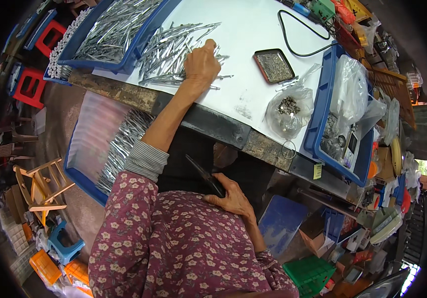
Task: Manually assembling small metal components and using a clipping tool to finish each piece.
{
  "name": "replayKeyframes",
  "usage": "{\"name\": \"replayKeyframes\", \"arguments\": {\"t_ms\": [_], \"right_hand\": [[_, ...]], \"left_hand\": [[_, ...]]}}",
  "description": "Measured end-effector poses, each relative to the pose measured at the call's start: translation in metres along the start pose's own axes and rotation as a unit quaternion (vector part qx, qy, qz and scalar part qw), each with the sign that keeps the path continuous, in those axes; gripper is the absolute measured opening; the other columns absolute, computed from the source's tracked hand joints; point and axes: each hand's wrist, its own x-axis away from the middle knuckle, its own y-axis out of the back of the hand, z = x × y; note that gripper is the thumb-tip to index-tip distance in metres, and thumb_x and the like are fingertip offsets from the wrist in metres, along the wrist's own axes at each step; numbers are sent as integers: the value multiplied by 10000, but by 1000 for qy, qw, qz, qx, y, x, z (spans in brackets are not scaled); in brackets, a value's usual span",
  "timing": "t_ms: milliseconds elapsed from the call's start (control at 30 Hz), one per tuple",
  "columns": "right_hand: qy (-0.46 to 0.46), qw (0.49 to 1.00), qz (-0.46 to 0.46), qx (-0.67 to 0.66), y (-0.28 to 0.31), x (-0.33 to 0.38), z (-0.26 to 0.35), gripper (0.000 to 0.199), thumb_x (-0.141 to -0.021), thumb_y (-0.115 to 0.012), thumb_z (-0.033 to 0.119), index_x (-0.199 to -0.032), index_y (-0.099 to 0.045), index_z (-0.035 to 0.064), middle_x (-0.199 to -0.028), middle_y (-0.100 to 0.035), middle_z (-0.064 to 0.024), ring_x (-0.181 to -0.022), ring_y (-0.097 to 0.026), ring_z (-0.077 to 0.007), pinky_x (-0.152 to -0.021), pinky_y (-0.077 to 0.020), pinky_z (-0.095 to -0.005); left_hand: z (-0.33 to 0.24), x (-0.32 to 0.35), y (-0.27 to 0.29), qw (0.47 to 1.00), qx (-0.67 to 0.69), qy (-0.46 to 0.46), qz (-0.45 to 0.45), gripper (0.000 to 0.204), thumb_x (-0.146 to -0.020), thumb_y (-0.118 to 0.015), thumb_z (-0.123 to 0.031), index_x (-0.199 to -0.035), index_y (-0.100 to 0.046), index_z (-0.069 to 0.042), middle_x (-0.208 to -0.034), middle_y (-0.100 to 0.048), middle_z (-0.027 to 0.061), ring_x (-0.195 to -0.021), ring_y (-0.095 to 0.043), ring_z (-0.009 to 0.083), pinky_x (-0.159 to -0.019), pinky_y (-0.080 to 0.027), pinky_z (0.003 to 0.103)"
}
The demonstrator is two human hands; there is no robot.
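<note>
My left hand (pixel 203 64) reaches onto a loose heap of thin silvery metal strips (pixel 166 54) lying on the white tabletop. Its fingers are curled down among the strips at the heap's right side; what they pinch is hidden under the hand. Low in front of my body, my right hand (pixel 230 197) is wrapped round a slim black tool (pixel 202 171) with a long pointed end aimed up and left; its exact kind I cannot make out. Right of the heap lies a small dark tray (pixel 274 65) of tiny metal parts. A clear plastic bag (pixel 290 111) holds more small parts near the table's front edge.
At the far left of the table stands a blue bin (pixel 129 58) full of metal strips. Another blue bin (pixel 319 111) with plastic bags sits on the right. A black cable (pixel 284 37) loops at the back. Below the table's left edge is a strip-filled crate (pixel 85 185).
</note>
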Motion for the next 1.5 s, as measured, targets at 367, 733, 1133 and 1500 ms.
{"name": "replayKeyframes", "arguments": {"t_ms": [367,733,1133,1500], "right_hand": [[1,992,45,-121,18,7,15,588,-668,-725,344,-1100,-516,3,-818,-514,-39,-762,-494,-142,-671,-394,-293],[90,973,-188,-103,40,-3,55,430,-685,-694,80,-1068,-512,7,-815,-502,-6,-737,-466,-81,-658,-386,-213],[171,905,-350,170,54,-31,74,360,-666,-673,43,-980,-507,-10,-727,-524,-128,-579,-528,-262,-529,-407,-304],[202,883,-348,243,63,-29,79,373,-643,-693,26,-968,-514,-10,-732,-510,-111,-576,-527,-225,-516,-416,-304]], "left_hand": [[10,15,30,906,419,31,44,293,-712,-592,-68,-976,-591,58,-667,-627,48,-597,-565,98,-584,-455,227],[-2,68,63,712,668,83,200,197,-845,-524,-99,-987,-580,26,-766,-589,28,-596,-439,24,-531,-335,152],[-11,114,61,797,558,-1,231,139,-842,-572,-83,-934,-588,20,-823,-603,24,-800,-560,80,-736,-434,197],[-10,119,60,802,548,-44,234,121,-832,-572,-67,-910,-602,20,-787,-587,13,-769,-527,71,-708,-418,197]]}}
